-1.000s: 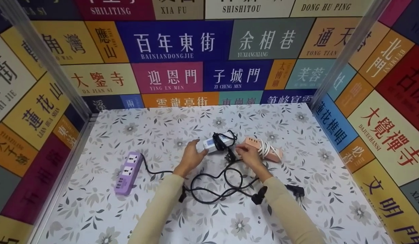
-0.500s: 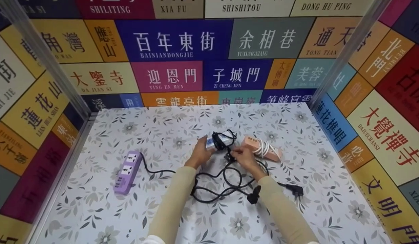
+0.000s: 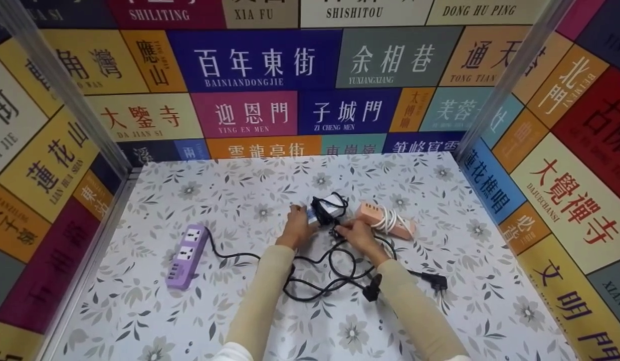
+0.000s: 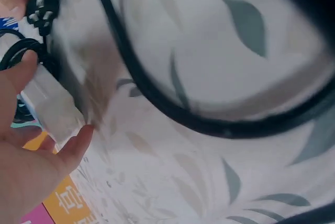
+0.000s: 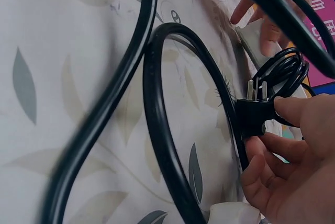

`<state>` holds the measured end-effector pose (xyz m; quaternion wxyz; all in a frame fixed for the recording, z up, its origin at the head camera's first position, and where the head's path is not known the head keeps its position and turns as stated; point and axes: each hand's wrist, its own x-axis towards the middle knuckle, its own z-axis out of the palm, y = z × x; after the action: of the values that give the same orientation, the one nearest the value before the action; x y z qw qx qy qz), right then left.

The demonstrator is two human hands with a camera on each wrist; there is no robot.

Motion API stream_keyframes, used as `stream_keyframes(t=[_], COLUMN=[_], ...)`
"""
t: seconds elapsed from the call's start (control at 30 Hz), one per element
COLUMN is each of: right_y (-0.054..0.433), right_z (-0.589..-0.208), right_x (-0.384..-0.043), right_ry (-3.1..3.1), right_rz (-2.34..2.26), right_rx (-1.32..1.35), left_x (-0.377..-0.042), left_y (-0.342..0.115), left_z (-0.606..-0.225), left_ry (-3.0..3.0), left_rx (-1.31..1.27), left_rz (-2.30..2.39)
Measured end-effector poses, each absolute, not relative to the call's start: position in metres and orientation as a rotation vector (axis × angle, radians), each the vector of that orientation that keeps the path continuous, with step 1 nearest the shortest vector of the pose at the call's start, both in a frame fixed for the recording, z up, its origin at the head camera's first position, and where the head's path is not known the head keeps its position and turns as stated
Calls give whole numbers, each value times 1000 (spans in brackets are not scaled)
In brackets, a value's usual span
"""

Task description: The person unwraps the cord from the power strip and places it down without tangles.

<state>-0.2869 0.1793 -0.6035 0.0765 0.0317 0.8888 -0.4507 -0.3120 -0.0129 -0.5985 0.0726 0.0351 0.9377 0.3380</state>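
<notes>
A white power strip [image 4: 52, 106] lies near the table's middle, its black cord [image 3: 322, 210] bundled around it. My left hand [image 3: 297, 228] holds the strip's left end, thumb on one side and fingers on the other. From that bundle comes a black plug [image 5: 254, 116], which my right hand [image 3: 361, 236] pinches between thumb and fingers. Its three metal pins point away from the palm in the right wrist view. Just to the right of this hand is a pink-orange power strip [image 3: 372, 212] wrapped in a white cord [image 3: 390, 220].
A purple power strip [image 3: 187, 255] lies at the left, with a black cord [image 3: 232, 256] running from it. Loops of black cord [image 3: 310, 300] spread between my forearms. One black plug [image 3: 372, 291] lies beside the right sleeve, another [image 3: 434, 281] farther right. Printed panels [image 3: 249, 60] enclose the table.
My left hand has moved right along the white strip. The right hand has shifted left and down and now pinches the plug. The left forearm has swung right over the cord loops.
</notes>
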Motion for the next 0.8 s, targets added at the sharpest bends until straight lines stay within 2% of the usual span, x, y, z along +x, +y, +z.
stream_keyframes(t=[0.3,0.53,0.8], right_y=[177,174,175], right_z=[-600,-600,-608], right_x=[-288,-288,-288], right_ry=[2664,2582,2559], right_rz=[-1233,-1314,-1382], right_rx=[86,201,173], left_x=[-305,-301,-300], left_y=[-14,-18,-29], left_z=[-599,-604,-611], left_ry=[2830,2783,2761], left_rx=[71,117,166], left_rz=[1066,1250,1425])
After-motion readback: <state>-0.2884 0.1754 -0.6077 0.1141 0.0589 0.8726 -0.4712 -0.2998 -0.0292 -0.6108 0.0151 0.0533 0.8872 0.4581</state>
